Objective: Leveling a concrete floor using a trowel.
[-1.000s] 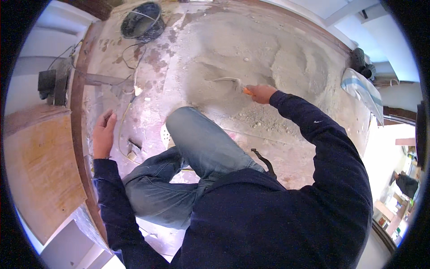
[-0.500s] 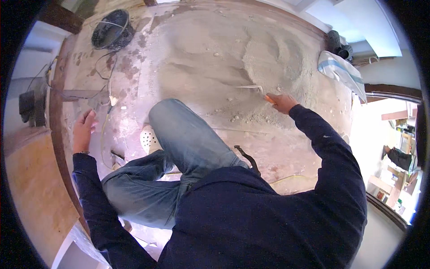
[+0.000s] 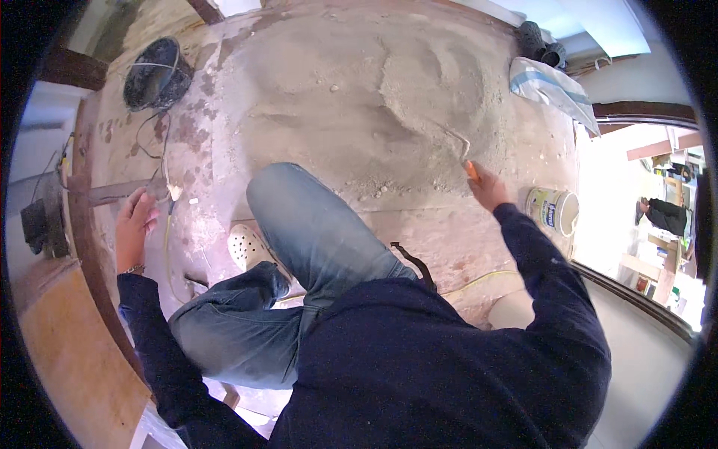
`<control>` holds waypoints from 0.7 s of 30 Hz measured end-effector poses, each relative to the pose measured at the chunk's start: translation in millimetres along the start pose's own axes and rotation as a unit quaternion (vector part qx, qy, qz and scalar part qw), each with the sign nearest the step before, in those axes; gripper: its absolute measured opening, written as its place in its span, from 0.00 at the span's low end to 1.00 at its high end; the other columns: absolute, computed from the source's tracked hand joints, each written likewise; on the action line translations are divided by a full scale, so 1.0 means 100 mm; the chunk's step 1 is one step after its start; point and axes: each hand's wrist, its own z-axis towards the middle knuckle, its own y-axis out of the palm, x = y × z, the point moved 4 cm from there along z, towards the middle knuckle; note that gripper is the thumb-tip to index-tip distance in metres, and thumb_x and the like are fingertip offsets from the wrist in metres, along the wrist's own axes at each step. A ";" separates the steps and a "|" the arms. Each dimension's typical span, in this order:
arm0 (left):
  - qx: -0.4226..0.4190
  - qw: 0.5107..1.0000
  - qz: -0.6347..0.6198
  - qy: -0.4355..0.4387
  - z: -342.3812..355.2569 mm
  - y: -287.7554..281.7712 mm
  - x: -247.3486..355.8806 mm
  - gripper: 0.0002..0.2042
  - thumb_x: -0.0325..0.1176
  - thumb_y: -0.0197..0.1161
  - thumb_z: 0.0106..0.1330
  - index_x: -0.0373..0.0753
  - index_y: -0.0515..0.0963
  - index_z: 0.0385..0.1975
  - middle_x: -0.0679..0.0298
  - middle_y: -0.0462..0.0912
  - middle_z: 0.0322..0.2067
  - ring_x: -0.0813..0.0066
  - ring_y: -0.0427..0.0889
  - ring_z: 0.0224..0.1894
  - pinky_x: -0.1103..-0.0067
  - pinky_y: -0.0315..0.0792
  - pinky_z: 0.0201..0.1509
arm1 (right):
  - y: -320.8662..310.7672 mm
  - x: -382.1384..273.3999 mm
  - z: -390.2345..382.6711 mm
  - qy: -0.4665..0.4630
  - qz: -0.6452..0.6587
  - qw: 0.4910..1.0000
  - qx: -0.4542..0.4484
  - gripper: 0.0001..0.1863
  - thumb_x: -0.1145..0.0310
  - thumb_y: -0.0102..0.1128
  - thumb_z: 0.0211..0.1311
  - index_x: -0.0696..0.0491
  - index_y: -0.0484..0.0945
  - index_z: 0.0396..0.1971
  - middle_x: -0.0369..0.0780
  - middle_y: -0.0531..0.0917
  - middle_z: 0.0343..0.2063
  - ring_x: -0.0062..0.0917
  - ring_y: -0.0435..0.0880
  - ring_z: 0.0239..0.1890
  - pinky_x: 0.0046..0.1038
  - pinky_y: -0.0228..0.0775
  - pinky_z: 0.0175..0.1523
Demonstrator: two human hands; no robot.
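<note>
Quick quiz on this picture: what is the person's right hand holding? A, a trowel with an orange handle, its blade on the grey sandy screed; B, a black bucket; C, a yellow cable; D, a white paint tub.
A: the right hand grips the orange-handled trowel, whose blade lies on the grey sandy screed; the black bucket and the white tub stand apart, untouched.
</note>
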 end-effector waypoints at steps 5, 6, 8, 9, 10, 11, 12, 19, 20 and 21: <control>-0.020 1.000 0.003 0.019 0.19 0.16 0.12 0.24 0.48 0.55 0.67 0.40 0.69 0.59 0.65 0.79 0.46 0.80 0.78 0.39 0.81 0.69 0.42 | 0.66 -0.47 0.11 0.058 0.236 0.969 0.030 0.22 0.60 0.57 0.57 0.57 0.74 0.49 0.47 0.83 0.31 0.37 0.82 0.35 0.36 0.73 0.41; -0.026 1.000 0.011 0.014 0.24 0.19 0.14 0.25 0.48 0.56 0.67 0.40 0.69 0.59 0.65 0.80 0.46 0.80 0.77 0.39 0.81 0.70 0.42 | 0.80 -0.61 0.17 0.080 0.311 0.947 -0.007 0.22 0.59 0.58 0.57 0.58 0.75 0.47 0.44 0.82 0.26 0.32 0.81 0.28 0.35 0.74 0.34; -0.031 0.999 0.021 0.012 0.29 0.28 0.17 0.25 0.48 0.56 0.67 0.40 0.69 0.59 0.66 0.80 0.45 0.80 0.77 0.39 0.81 0.70 0.42 | 0.86 -0.99 0.21 0.180 0.427 0.878 -0.120 0.21 0.55 0.59 0.59 0.58 0.76 0.42 0.37 0.75 0.18 0.21 0.72 0.17 0.29 0.66 0.21; -0.029 0.999 0.017 0.017 0.30 0.35 0.22 0.25 0.48 0.57 0.66 0.39 0.70 0.58 0.65 0.80 0.45 0.80 0.78 0.38 0.81 0.70 0.41 | 0.86 -0.92 0.21 0.184 0.430 0.877 -0.114 0.21 0.55 0.59 0.59 0.58 0.76 0.42 0.37 0.75 0.18 0.21 0.72 0.17 0.29 0.66 0.21; -0.027 0.999 0.012 0.023 0.31 0.42 0.27 0.26 0.48 0.59 0.65 0.37 0.70 0.57 0.64 0.80 0.44 0.80 0.78 0.37 0.82 0.70 0.40 | 0.88 -0.85 0.20 0.198 0.455 0.859 -0.127 0.21 0.53 0.58 0.60 0.56 0.76 0.40 0.36 0.73 0.17 0.19 0.69 0.14 0.27 0.61 0.18; -0.032 0.999 0.013 0.028 0.33 0.48 0.33 0.26 0.48 0.59 0.65 0.37 0.70 0.57 0.64 0.80 0.44 0.80 0.78 0.37 0.82 0.70 0.40 | 0.88 -0.78 0.20 0.212 0.479 0.840 -0.140 0.21 0.50 0.57 0.61 0.55 0.76 0.39 0.34 0.70 0.16 0.17 0.66 0.12 0.25 0.57 0.15; -0.036 0.999 0.020 0.033 0.34 0.53 0.36 0.26 0.48 0.59 0.66 0.36 0.70 0.57 0.63 0.80 0.45 0.79 0.78 0.37 0.81 0.70 0.41 | 0.84 -0.68 0.19 0.214 0.480 0.840 -0.136 0.21 0.50 0.57 0.61 0.55 0.76 0.39 0.34 0.70 0.16 0.17 0.66 0.12 0.25 0.57 0.15; -0.037 0.997 0.044 0.056 0.26 0.60 0.46 0.24 0.45 0.58 0.67 0.34 0.70 0.56 0.59 0.79 0.46 0.78 0.79 0.37 0.83 0.71 0.39 | 0.33 -0.09 0.05 0.300 0.505 0.796 -0.148 0.19 0.50 0.52 0.64 0.52 0.74 0.36 0.32 0.67 0.15 0.19 0.64 0.13 0.25 0.55 0.15; -0.035 0.997 0.043 0.058 0.26 0.58 0.46 0.24 0.45 0.58 0.67 0.34 0.70 0.56 0.59 0.79 0.46 0.78 0.79 0.37 0.83 0.71 0.39 | 0.29 0.04 0.06 0.297 0.505 0.797 -0.147 0.19 0.50 0.52 0.64 0.52 0.74 0.36 0.32 0.67 0.15 0.19 0.64 0.13 0.25 0.55 0.15; -0.038 0.996 0.049 0.063 0.26 0.58 0.47 0.24 0.45 0.58 0.67 0.34 0.70 0.56 0.59 0.80 0.46 0.78 0.79 0.37 0.84 0.71 0.38 | 0.19 0.16 0.10 0.245 0.482 0.836 -0.094 0.16 0.52 0.54 0.63 0.51 0.74 0.36 0.32 0.67 0.16 0.20 0.65 0.13 0.26 0.57 0.15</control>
